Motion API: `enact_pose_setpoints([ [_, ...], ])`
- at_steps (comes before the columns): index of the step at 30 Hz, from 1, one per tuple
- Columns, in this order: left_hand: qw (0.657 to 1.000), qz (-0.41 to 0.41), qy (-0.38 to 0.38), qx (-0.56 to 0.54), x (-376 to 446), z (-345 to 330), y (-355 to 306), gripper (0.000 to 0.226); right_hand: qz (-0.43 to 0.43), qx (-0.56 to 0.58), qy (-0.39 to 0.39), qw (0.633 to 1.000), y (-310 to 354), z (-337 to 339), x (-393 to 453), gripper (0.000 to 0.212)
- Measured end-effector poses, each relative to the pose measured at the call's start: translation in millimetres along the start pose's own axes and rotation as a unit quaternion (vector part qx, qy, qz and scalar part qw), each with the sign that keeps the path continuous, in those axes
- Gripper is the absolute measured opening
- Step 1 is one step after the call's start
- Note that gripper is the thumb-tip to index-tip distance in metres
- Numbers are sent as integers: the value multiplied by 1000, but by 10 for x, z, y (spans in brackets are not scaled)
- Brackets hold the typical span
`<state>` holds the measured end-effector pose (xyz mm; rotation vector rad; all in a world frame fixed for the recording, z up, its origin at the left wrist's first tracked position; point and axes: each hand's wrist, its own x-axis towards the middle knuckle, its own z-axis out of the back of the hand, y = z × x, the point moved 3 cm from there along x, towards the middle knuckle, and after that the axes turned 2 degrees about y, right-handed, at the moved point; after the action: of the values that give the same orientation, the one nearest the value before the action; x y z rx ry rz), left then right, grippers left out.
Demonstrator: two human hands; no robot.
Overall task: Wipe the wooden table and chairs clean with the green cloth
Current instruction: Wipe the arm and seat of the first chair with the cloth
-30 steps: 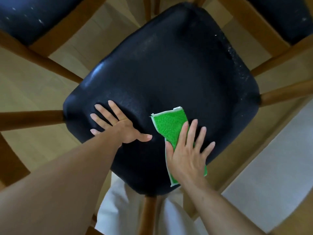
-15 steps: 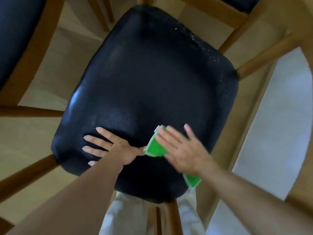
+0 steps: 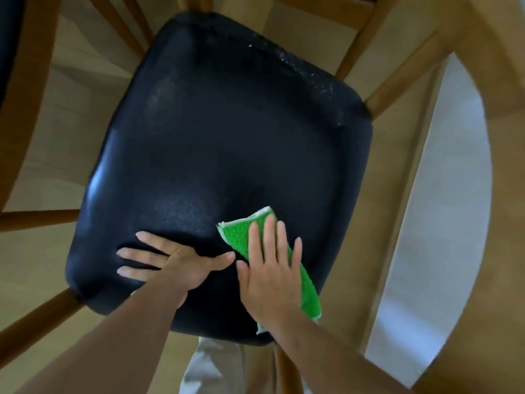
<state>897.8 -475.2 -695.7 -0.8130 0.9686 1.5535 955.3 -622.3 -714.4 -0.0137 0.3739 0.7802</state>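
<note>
Green cloth [image 3: 237,233] is pinned flat on chair seat [image 3: 227,123] under straight fingers [image 3: 270,231] of right hand [image 3: 270,274], long axis running fwd-left to near-right edge; left hand [image 3: 176,263] is spread flat just beside, nothing gripped.

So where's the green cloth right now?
The green cloth lies on the near right part of the black chair seat, pressed flat under the right hand.

Middle of the green cloth [image 3: 238,234] hidden under the right hand [image 3: 270,277], only both ends showing. Chair seat [image 3: 227,143] covered along its near edge by both forearms. Second dark seat [image 3: 7,46] cut off at the left edge (just a sliver). Whole view slightly blurred.
</note>
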Motion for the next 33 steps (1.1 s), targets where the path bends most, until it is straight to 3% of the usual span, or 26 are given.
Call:
enact_pose_setpoints([
  [2, 998, -44, 22, -27, 20, -35, -15, 147, 89, -23, 4, 996, -190, 28, 167, 62],
  [4, 998, -49, 21, -42, 57, -43, -3, 147, 93, -27, -15, 995, -461, 173, 489, 58],
  [6, 999, -32, 21, -31, 91, -41, 37, 167, -11, -1, -53, 999, -794, 343, 914, 58],
  [9, 998, -29, 18, -53, 132, -13, 45, 171, -218, 74, -90, 969, -1286, 541, 1446, 60],
  [12, 999, -14, 19, -36, 169, -43, 45, 173, -404, 217, -123, 880, -1589, 587, 1559, 63],
  [14, 1000, 1, 20, -18, 161, -50, 29, 173, -455, 268, -139, 838, -1528, 563, 1491, 63],
  [16, 1000, 10, 25, -10, 145, -41, 27, 171, -439, 259, -158, 846, -1326, 577, 1452, 64],
  [19, 999, 21, 30, -18, 134, -22, 23, 168, -357, 179, -141, 906, -935, 607, 1540, 70],
  [22, 998, 35, 27, -40, 34, 24, -41, 173, -140, 56, -71, 986, -508, 590, 1600, 68],
  [25, 998, 6, -26, -61, -87, 78, -140, 165, -15, 9, -14, 1000, -606, 603, 1544, 64],
  [27, 992, -107, -71, -17, -62, 214, -284, 150, -70, 16, -39, 997, -918, 622, 1524, 61],
  [29, 968, -231, -90, 38, 27, 520, -575, 140, -198, 67, -84, 974, -1145, 669, 1539, 62],
  [31, 961, -250, -81, 82, 172, 847, -924, 146, -284, 116, -127, 943, -1144, 703, 1674, 61],
  [33, 971, -202, -46, 122, 265, 1037, -1183, 157, -355, 160, -145, 910, -1105, 760, 1874, 57],
])
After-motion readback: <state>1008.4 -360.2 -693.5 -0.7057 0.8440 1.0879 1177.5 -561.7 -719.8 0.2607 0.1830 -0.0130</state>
